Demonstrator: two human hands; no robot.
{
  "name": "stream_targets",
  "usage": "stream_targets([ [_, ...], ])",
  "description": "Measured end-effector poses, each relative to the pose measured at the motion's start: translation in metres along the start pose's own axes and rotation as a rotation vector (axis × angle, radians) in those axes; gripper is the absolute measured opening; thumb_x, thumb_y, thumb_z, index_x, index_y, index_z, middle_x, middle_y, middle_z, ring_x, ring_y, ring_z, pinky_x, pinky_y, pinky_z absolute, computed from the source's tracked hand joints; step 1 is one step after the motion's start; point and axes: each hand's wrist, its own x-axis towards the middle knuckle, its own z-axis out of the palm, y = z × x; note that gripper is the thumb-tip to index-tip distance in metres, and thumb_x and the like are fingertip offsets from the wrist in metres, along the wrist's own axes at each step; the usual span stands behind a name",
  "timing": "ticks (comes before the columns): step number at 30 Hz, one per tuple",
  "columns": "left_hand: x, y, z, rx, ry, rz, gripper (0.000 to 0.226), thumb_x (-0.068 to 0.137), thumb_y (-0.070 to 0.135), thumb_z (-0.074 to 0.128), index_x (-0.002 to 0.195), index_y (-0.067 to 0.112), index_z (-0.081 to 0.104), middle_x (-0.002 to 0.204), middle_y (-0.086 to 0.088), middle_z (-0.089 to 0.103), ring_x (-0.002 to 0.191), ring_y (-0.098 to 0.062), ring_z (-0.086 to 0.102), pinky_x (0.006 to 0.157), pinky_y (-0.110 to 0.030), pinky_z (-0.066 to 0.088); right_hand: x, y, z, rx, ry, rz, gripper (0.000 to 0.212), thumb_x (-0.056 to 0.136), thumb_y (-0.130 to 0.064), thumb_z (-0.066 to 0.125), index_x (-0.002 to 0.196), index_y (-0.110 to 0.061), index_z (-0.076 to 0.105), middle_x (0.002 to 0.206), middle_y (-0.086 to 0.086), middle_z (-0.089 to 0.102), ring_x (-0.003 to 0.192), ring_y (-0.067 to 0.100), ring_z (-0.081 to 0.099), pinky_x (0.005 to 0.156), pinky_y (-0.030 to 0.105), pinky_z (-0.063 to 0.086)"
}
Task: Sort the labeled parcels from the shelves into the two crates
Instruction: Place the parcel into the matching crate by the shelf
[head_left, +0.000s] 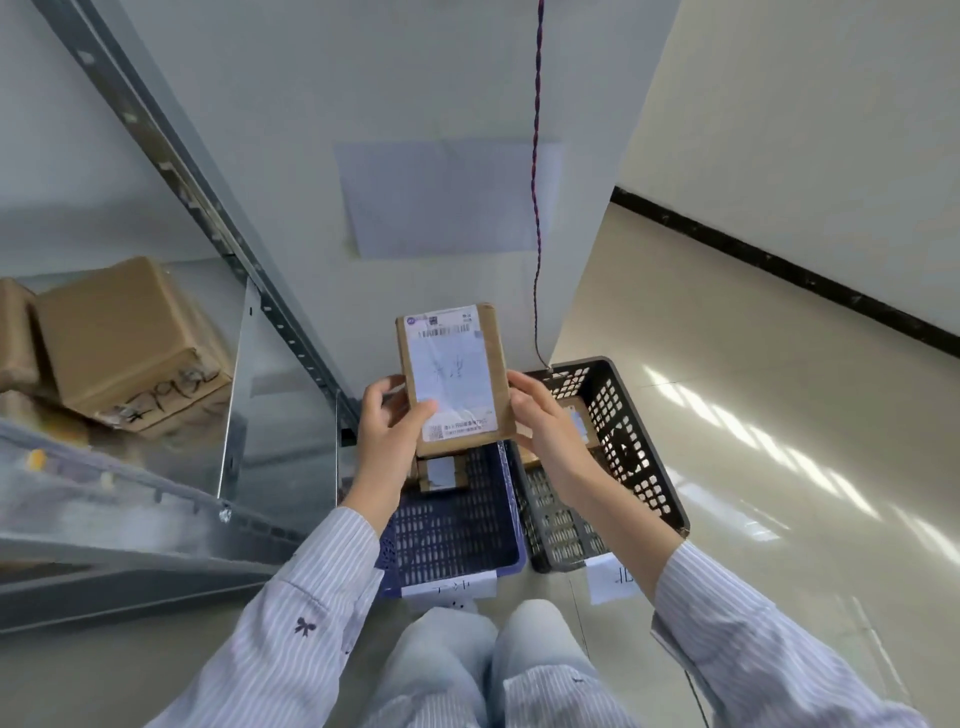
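L grip (387, 423) & R grip (545, 423) both clamped on labeled parcel (451, 374), label up, above blue crate (457, 535) & black crate (641, 467). Brown boxes (124, 338) on shelf (130, 501), left.

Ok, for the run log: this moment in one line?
left hand + right hand: grip labeled parcel | blue crate: small parcel | black crate: half-hidden parcel

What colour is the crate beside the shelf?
Dark blue; the crate shows best in the head view.
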Motion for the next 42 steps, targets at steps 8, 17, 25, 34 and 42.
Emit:
stream_targets([
  [8, 0.031, -0.047, 0.006, -0.048, 0.095, -0.181, 0.031, 0.09, 0.007, 0.059, 0.113, 0.027, 0.055, 0.115, 0.001, 0.064, 0.104, -0.019, 0.063, 0.084, -0.036, 0.054, 0.049, 0.045, -0.012, -0.036, -0.055, 0.195, 0.037, 0.101, -0.011, 0.038, 0.136, -0.02, 0.043, 0.132, -0.001, 0.056, 0.119, 0.013, 0.053, 0.089, 0.022, 0.048],
  [17, 0.062, -0.134, 0.017, -0.107, 0.326, -0.284, 0.033, 0.09, 0.001, 0.053, 0.114, 0.024, 0.056, 0.106, 0.006, 0.065, 0.097, -0.009, 0.061, 0.077, -0.027, 0.05, 0.109, 0.149, -0.024, -0.182, -0.045, 0.336, 0.04, 0.094, -0.008, 0.043, 0.127, -0.025, 0.057, 0.132, 0.0, 0.053, 0.119, 0.013, 0.053, 0.104, 0.041, 0.043],
  [25, 0.097, -0.234, 0.015, -0.148, 0.478, -0.44, 0.034, 0.09, -0.002, 0.053, 0.116, 0.021, 0.056, 0.104, 0.002, 0.065, 0.092, -0.012, 0.062, 0.068, -0.023, 0.049, 0.143, 0.242, -0.03, -0.165, -0.091, 0.443, 0.041, 0.09, -0.001, 0.049, 0.125, -0.021, 0.057, 0.124, -0.003, 0.056, 0.11, 0.007, 0.057, 0.08, 0.019, 0.051],
  [34, 0.14, -0.316, -0.004, -0.092, 0.61, -0.535, 0.023, 0.087, -0.001, 0.057, 0.105, 0.013, 0.051, 0.1, -0.002, 0.06, 0.075, -0.005, 0.057, 0.059, -0.018, 0.046, 0.187, 0.32, -0.022, -0.233, -0.117, 0.534, 0.023, 0.09, -0.001, 0.053, 0.111, -0.01, 0.054, 0.111, 0.004, 0.062, 0.098, 0.014, 0.058, 0.081, 0.022, 0.048],
  [42, 0.178, -0.4, -0.025, 0.023, 0.458, -0.57, 0.024, 0.094, 0.009, 0.05, 0.114, 0.02, 0.05, 0.113, -0.001, 0.06, 0.091, -0.009, 0.058, 0.065, -0.021, 0.044, 0.231, 0.387, -0.017, -0.257, -0.223, 0.615, 0.031, 0.091, -0.01, 0.054, 0.121, -0.017, 0.052, 0.113, -0.008, 0.059, 0.1, 0.004, 0.056, 0.079, 0.018, 0.045],
])
